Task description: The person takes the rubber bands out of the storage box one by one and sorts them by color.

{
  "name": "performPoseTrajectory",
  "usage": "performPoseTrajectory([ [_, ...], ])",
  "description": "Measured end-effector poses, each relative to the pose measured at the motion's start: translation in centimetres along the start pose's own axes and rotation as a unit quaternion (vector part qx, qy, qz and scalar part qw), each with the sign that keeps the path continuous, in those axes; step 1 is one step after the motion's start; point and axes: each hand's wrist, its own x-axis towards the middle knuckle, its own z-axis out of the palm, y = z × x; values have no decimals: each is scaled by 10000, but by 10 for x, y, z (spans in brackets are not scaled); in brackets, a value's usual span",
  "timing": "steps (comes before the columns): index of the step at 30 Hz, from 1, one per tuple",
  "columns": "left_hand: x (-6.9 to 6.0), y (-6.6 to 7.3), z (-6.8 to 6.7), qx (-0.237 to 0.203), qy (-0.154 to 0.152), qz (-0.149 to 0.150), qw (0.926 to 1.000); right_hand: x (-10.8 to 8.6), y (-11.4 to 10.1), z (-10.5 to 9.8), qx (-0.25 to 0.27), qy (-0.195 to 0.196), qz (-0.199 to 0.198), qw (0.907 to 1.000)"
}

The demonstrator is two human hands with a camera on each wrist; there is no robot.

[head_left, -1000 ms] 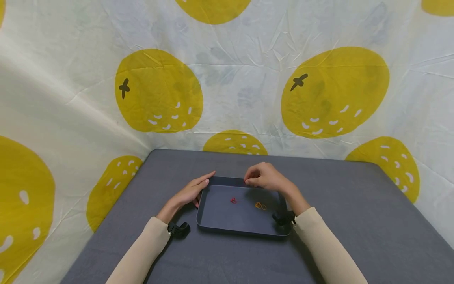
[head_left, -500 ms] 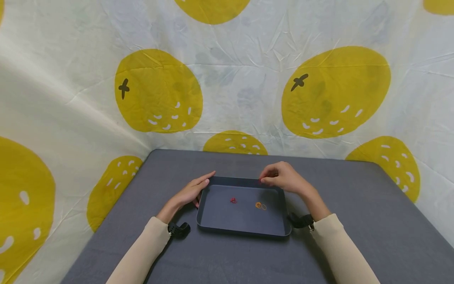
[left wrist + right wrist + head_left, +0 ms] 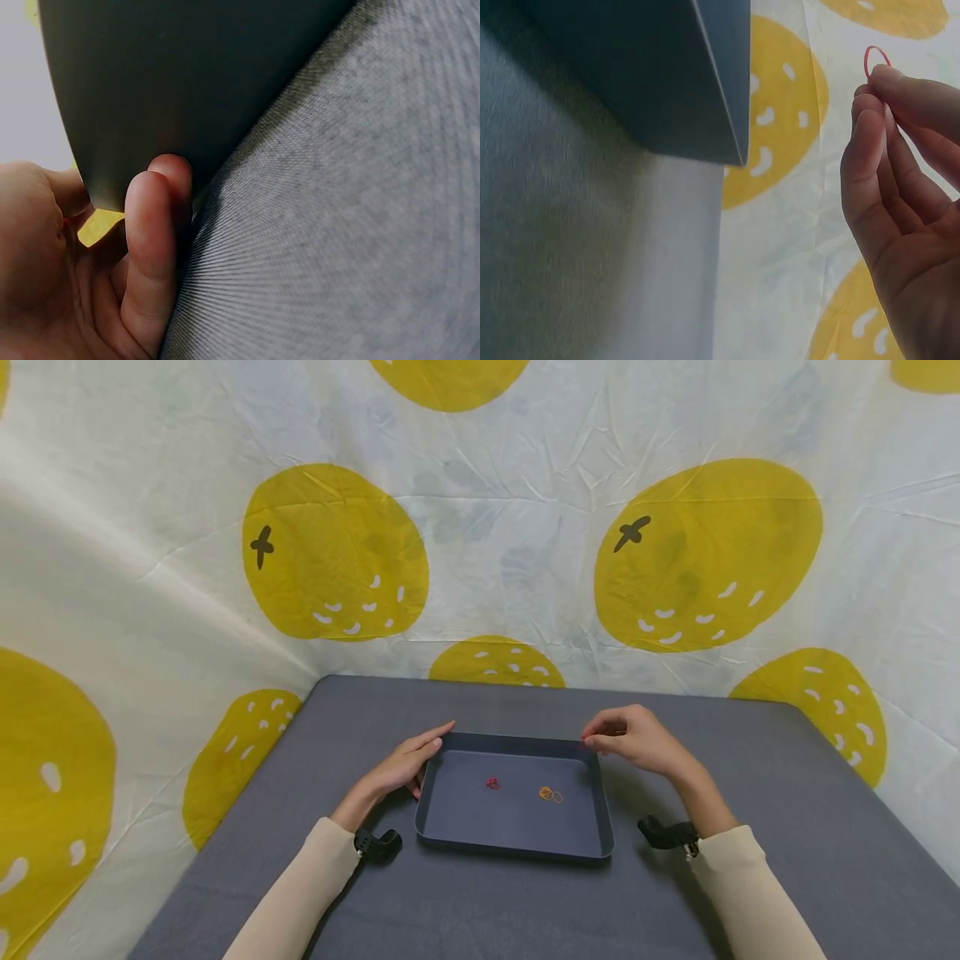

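A red rubber band [image 3: 876, 58] is pinched between the thumb and fingertips of my right hand [image 3: 637, 739], its loop sticking up in the right wrist view. That hand hovers by the far right corner of a dark grey tray [image 3: 517, 846]. At the tray's far left corner, my left hand [image 3: 401, 767] grips the side, thumb over the rim and curled fingers [image 3: 150, 247] against the outer wall. Inside the tray, a small clump of red rubber bands [image 3: 492, 784] lies left of centre. Several orange-yellow rubber bands [image 3: 551, 795] lie to the right of it.
The tray stands on a table covered in grey cloth [image 3: 495, 910]. A white curtain [image 3: 510, 560] with yellow fruit prints hangs behind the table and along its left side.
My right hand has moved right with the red rubber band, from over the tray's far edge to its far right corner. The left hand and the tray have stayed in place.
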Motion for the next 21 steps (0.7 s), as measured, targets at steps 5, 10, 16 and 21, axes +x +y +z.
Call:
performPoseTrajectory([
  [5,0,1,0,-5,-26,1,10000,-7,5,-7,8,135,56,9999],
  [10,-2,0,-1,-12,-24,18,10000,-10,9,-11,-44,186,155,9997],
  [16,-4,0,-1,22,-39,3,10000,-11,16,-14,-11,159,230,9996],
  [21,-3,0,0,-1,-42,9,10000,-12,22,-16,39,164,251,9995],
])
